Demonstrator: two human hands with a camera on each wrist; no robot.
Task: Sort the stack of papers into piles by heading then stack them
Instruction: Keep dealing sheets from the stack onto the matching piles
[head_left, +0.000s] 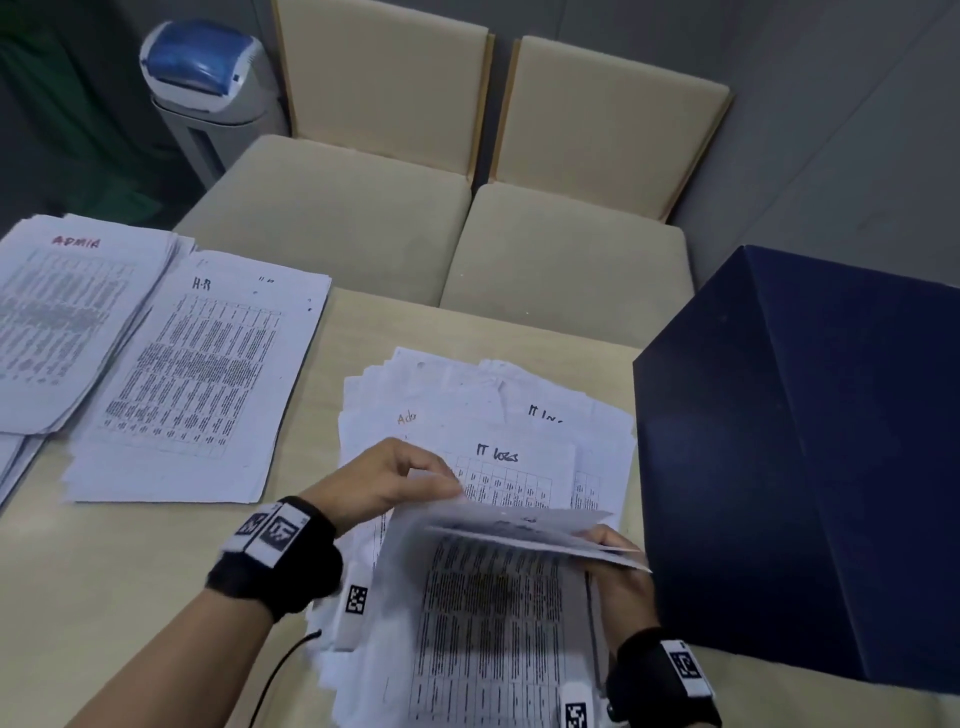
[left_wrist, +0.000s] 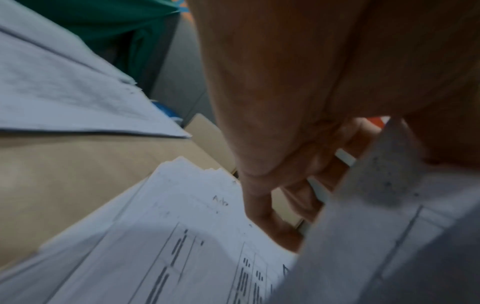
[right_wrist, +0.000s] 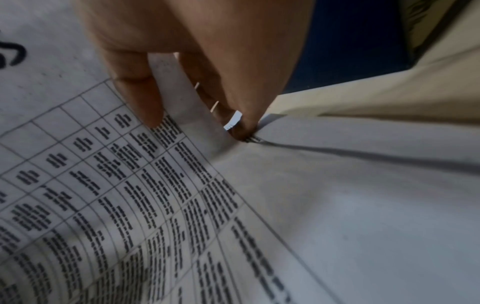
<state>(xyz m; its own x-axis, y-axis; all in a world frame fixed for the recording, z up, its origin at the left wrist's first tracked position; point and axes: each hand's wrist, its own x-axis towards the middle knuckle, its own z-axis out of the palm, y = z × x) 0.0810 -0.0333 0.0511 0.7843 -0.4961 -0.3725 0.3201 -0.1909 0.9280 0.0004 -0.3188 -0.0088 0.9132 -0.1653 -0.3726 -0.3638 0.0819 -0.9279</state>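
Note:
The unsorted stack (head_left: 467, 395) lies mid-table, its top sheets headed "IT logs" and "Adm". A few printed sheets (head_left: 493, 597) are lifted off its near end and curl upward. My left hand (head_left: 436, 478) pinches their top left corner; in the left wrist view its fingers (left_wrist: 272, 216) curl behind the raised sheet (left_wrist: 389, 236) above the stack (left_wrist: 182, 226). My right hand (head_left: 608, 540) grips their right edge, with the thumb (right_wrist: 137, 92) on the printed sheet (right_wrist: 103, 185) and the fingers underneath. The ADMIN pile (head_left: 67, 312) and the H-R pile (head_left: 197, 374) lie at the left.
A big dark blue box (head_left: 805, 467) stands on the table close to my right hand. Two beige chairs (head_left: 337, 208) are pushed against the far table edge. A grey bin with a blue lid (head_left: 208, 78) stands behind. Bare table (head_left: 130, 571) shows at the near left.

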